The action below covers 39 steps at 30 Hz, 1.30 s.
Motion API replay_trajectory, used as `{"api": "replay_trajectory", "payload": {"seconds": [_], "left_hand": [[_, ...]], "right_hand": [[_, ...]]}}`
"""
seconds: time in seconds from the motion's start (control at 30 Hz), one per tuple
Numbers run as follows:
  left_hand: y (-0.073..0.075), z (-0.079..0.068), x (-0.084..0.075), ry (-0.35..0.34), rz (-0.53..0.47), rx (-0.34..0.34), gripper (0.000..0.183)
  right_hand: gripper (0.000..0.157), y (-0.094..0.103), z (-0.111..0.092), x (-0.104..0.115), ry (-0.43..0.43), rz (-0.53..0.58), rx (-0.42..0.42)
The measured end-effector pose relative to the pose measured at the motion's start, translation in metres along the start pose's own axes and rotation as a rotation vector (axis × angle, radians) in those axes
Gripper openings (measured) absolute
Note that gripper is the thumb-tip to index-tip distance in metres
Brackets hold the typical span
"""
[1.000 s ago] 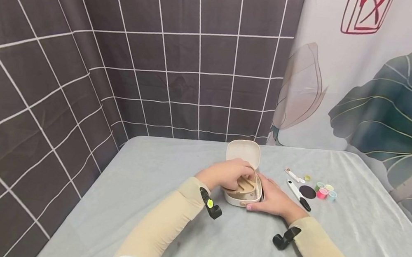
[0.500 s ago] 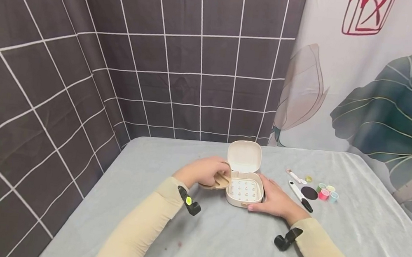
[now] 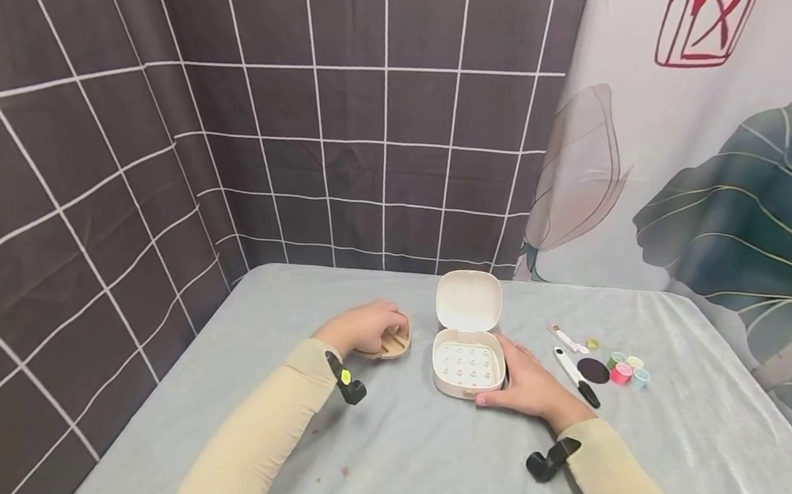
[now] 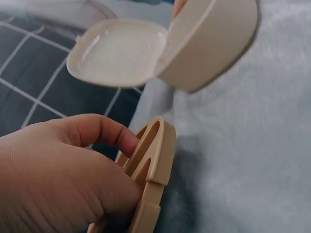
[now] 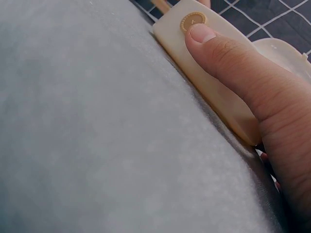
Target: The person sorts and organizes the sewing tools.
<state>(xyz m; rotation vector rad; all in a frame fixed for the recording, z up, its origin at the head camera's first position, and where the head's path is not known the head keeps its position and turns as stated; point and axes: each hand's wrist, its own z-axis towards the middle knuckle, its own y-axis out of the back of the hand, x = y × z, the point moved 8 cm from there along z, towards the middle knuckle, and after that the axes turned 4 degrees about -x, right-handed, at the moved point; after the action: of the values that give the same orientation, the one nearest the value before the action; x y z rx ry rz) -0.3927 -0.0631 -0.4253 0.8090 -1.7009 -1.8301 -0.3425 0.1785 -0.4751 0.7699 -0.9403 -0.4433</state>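
My left hand (image 3: 363,329) grips a beige divided tray insert (image 3: 397,344), left of the box and close over the cloth. In the left wrist view, the thumb and fingers reach into the slots of the tray (image 4: 163,153), which is tilted. A cream plastic box (image 3: 449,385) stands on the table with its lid (image 3: 469,302) swung up at the back. Small pegs in rows show on its white floor. My right hand (image 3: 532,381) holds the box's right side. In the right wrist view its thumb (image 5: 218,53) lies at the round tan button (image 5: 193,21) on the front.
Right of the box lie a white-and-black slim tool (image 3: 575,376), a black disc (image 3: 593,370), several small thread spools (image 3: 621,373), a small yellowish round piece (image 3: 592,344) and a white strip-like piece (image 3: 563,337). A grey cloth (image 3: 417,472) covers the table, with a gridded curtain (image 3: 351,115) behind.
My left hand has lifted the divided tray out of the box and carried it left, baring the pegged floor. The right hand stays on the box.
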Motion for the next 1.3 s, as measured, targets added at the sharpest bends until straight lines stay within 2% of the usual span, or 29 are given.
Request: {"api": "replay_trajectory", "payload": {"seconds": [0.3,0.53,0.8,1.07,1.2,1.3], "left_hand": [[-0.018,-0.001,0.015,-0.005,-0.035,-0.024,0.056],[-0.024,0.000,0.026,0.012,-0.054,-0.047,0.057],[-0.024,0.004,0.036,0.054,-0.064,-0.075,0.057],[-0.022,0.005,0.034,0.061,-0.046,-0.074,0.054],[-0.020,0.001,0.035,0.110,-0.075,-0.052,0.063],[-0.015,0.000,0.031,0.135,-0.096,-0.066,0.069]], "right_hand": [[0.113,-0.001,0.000,-0.001,0.011,0.004,-0.008],[0.113,0.000,0.001,-0.001,0.004,-0.011,-0.008],[0.112,0.000,0.001,-0.002,-0.003,-0.007,-0.010],[0.111,0.003,0.000,-0.002,0.010,-0.003,-0.025],[0.111,0.002,0.000,-0.002,0.017,0.001,-0.023],[0.112,0.000,0.000,-0.003,0.015,-0.002,-0.018]]}}
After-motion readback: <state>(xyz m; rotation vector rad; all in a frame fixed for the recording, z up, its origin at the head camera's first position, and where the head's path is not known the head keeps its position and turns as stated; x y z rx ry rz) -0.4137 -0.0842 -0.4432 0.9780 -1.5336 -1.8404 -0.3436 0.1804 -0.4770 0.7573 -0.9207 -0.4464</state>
